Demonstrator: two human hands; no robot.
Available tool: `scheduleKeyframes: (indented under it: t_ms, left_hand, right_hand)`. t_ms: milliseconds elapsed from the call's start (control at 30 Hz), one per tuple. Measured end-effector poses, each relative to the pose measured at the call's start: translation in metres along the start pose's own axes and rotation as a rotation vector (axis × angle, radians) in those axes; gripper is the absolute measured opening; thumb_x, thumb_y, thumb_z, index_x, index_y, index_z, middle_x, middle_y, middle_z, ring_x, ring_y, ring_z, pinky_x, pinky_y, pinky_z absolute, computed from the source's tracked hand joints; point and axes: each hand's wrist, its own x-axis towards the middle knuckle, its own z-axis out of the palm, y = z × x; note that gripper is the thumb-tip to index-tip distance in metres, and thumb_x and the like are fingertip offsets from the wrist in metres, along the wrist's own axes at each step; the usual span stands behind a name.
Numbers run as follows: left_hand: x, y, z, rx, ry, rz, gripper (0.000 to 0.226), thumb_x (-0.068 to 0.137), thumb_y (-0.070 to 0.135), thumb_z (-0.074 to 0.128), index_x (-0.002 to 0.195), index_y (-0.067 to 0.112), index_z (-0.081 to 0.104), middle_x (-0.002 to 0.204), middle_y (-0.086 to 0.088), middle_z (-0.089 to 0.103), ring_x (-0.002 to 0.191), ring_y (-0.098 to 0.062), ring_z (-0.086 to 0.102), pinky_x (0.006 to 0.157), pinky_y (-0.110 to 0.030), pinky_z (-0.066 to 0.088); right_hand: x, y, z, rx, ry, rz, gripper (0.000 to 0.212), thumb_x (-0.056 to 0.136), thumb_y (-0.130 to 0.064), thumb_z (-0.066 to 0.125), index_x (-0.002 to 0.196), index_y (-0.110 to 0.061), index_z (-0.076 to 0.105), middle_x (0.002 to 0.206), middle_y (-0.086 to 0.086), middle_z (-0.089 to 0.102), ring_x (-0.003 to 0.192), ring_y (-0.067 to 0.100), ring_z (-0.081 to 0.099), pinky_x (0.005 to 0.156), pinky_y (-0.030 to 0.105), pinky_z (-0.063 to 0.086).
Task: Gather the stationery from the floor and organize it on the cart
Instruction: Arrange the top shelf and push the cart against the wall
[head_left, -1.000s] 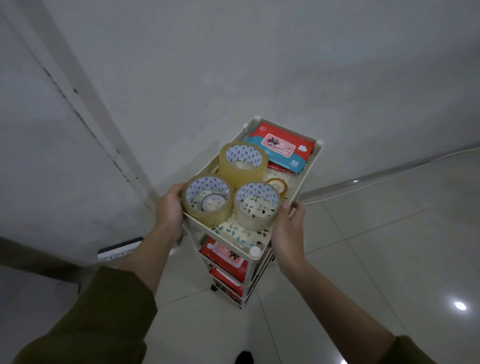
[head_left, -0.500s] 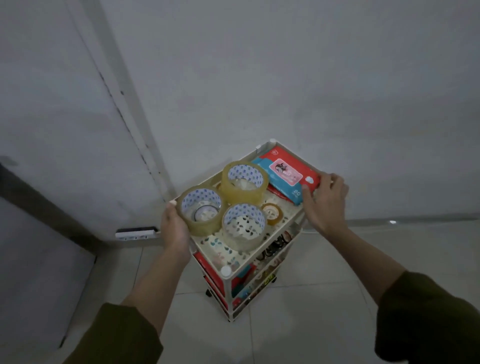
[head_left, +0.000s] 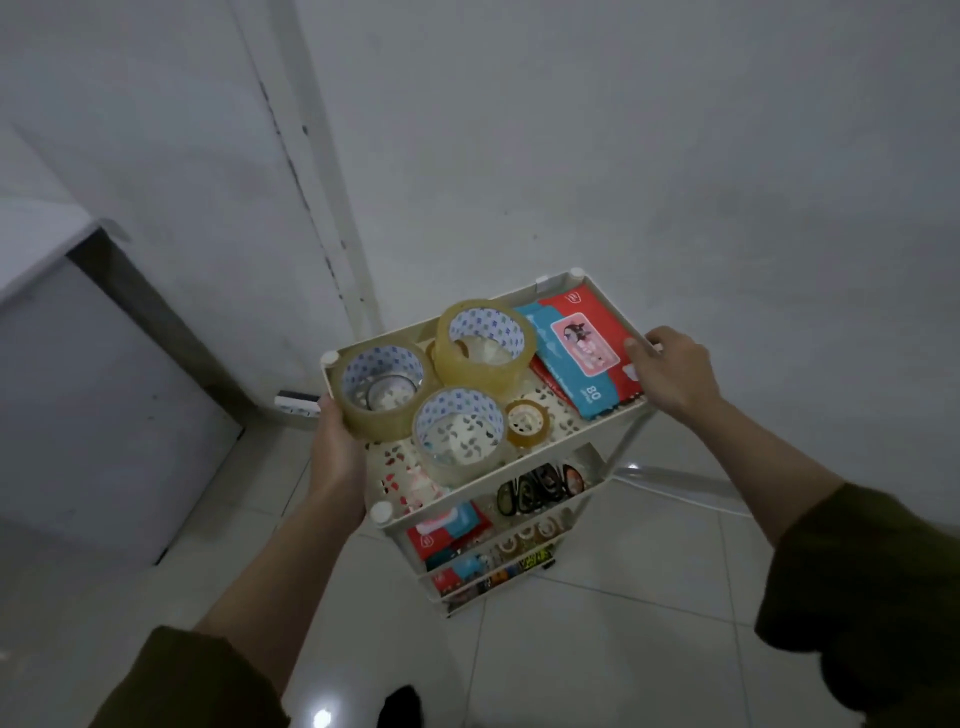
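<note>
A cream tiered cart (head_left: 470, 491) stands close to the wall. Its top shelf carries three big clear tape rolls (head_left: 484, 344), a small amber tape roll (head_left: 527, 422) and a red and blue wipes pack (head_left: 576, 347). My left hand (head_left: 336, 451) grips the shelf's left rim beside the nearest roll. My right hand (head_left: 670, 371) holds the far right rim next to the wipes pack. Lower shelves hold more wipes packs (head_left: 447, 527) and several small tape rolls (head_left: 537, 486).
A grey wall (head_left: 623, 156) rises right behind the cart. A white-topped cabinet or table (head_left: 57, 291) stands at the left. A small white device (head_left: 296, 402) sits at the wall's base. The glossy tiled floor (head_left: 597, 649) lies in front.
The cart has turned and come nearer the wall. My right hand went from the near rim to the far right rim by the wipes pack. My left hand stayed on the left rim.
</note>
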Motion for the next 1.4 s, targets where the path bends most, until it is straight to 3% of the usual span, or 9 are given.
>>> scheduleKeyframes:
  t_ms: [100, 200, 333, 433, 700, 933, 1033, 1167, 1400]
  left_hand:
    - [-0.007, -0.012, -0.002, 0.104, 0.059, -0.009, 0.049, 0.098, 0.049, 0.019, 0.105, 0.019, 0.057, 0.077, -0.001, 0.06, 0.066, -0.012, 0.056, 0.049, -0.025, 0.045]
    - [-0.01, -0.016, -0.002, 0.159, 0.084, -0.026, 0.06, 0.097, 0.053, 0.013, 0.119, 0.017, 0.056, 0.098, -0.011, 0.066, 0.071, -0.017, 0.059, 0.056, -0.026, 0.043]
    - [-0.017, -0.021, -0.004, 0.137, 0.065, -0.081, 0.052, 0.095, 0.055, 0.021, 0.096, 0.02, 0.059, 0.077, -0.005, 0.066, 0.066, -0.018, 0.061, 0.054, -0.027, 0.043]
    - [-0.024, -0.027, -0.002, 0.133, 0.075, -0.095, 0.053, 0.091, 0.061, 0.027, 0.087, 0.02, 0.061, 0.079, -0.006, 0.068, 0.067, -0.02, 0.064, 0.054, -0.028, 0.045]
    - [-0.01, -0.028, -0.001, 0.257, 0.104, -0.225, 0.077, 0.084, 0.073, 0.017, 0.105, 0.013, 0.061, 0.088, -0.014, 0.07, 0.065, -0.028, 0.065, 0.049, -0.032, 0.051]
    - [-0.007, -0.024, -0.006, 0.152, 0.109, -0.245, 0.073, 0.082, 0.075, 0.028, 0.108, 0.014, 0.06, 0.093, -0.013, 0.068, 0.069, -0.025, 0.064, 0.051, -0.029, 0.047]
    - [-0.003, -0.019, -0.005, 0.159, 0.077, -0.243, 0.076, 0.082, 0.075, 0.027, 0.107, 0.013, 0.061, 0.081, -0.01, 0.066, 0.063, -0.022, 0.062, 0.048, -0.026, 0.048]
    - [0.006, -0.011, 0.001, 0.177, 0.056, -0.244, 0.074, 0.083, 0.073, 0.031, 0.107, 0.011, 0.063, 0.075, -0.008, 0.065, 0.059, -0.021, 0.061, 0.048, -0.026, 0.045]
    - [0.032, 0.006, 0.015, 0.232, -0.033, -0.225, 0.064, 0.085, 0.069, 0.033, 0.103, 0.013, 0.06, 0.075, -0.007, 0.063, 0.064, -0.022, 0.059, 0.054, -0.029, 0.046]
  right_hand:
    - [0.001, 0.005, -0.002, 0.183, -0.02, 0.039, 0.037, 0.093, -0.033, 0.048, 0.107, 0.0, 0.061, 0.113, 0.022, 0.063, 0.105, 0.035, 0.057, 0.089, 0.037, 0.043]
    - [0.0, 0.007, -0.001, 0.18, -0.074, 0.043, 0.043, 0.096, -0.035, 0.043, 0.104, 0.002, 0.064, 0.107, 0.023, 0.066, 0.098, 0.036, 0.06, 0.084, 0.037, 0.045]
    - [0.003, 0.005, 0.002, 0.184, -0.06, 0.064, 0.051, 0.097, -0.036, 0.039, 0.089, 0.006, 0.066, 0.096, 0.026, 0.066, 0.083, 0.031, 0.058, 0.069, 0.028, 0.036]
    - [0.006, 0.004, 0.002, 0.19, -0.041, 0.078, 0.05, 0.097, -0.036, 0.039, 0.083, 0.004, 0.065, 0.092, 0.025, 0.065, 0.082, 0.032, 0.057, 0.069, 0.028, 0.035]
    - [0.0, 0.002, 0.0, 0.189, -0.032, 0.051, 0.047, 0.098, -0.032, 0.04, 0.093, 0.007, 0.066, 0.098, 0.025, 0.067, 0.079, 0.025, 0.054, 0.068, 0.025, 0.035]
    - [-0.008, 0.004, 0.001, 0.206, 0.002, 0.067, 0.04, 0.097, -0.031, 0.043, 0.078, -0.001, 0.062, 0.084, 0.019, 0.063, 0.075, 0.027, 0.054, 0.063, 0.025, 0.037]
    - [-0.011, 0.003, 0.002, 0.22, 0.019, 0.078, 0.039, 0.098, -0.029, 0.043, 0.084, 0.0, 0.064, 0.084, 0.015, 0.061, 0.075, 0.024, 0.053, 0.054, 0.023, 0.034]
    - [-0.011, 0.004, 0.003, 0.254, 0.058, 0.108, 0.039, 0.097, -0.028, 0.044, 0.096, 0.004, 0.067, 0.092, 0.017, 0.067, 0.078, 0.023, 0.055, 0.067, 0.025, 0.037]
    - [-0.011, 0.01, 0.002, 0.303, 0.1, 0.166, 0.034, 0.096, -0.024, 0.047, 0.104, 0.004, 0.065, 0.106, 0.022, 0.067, 0.082, 0.023, 0.055, 0.07, 0.025, 0.039]
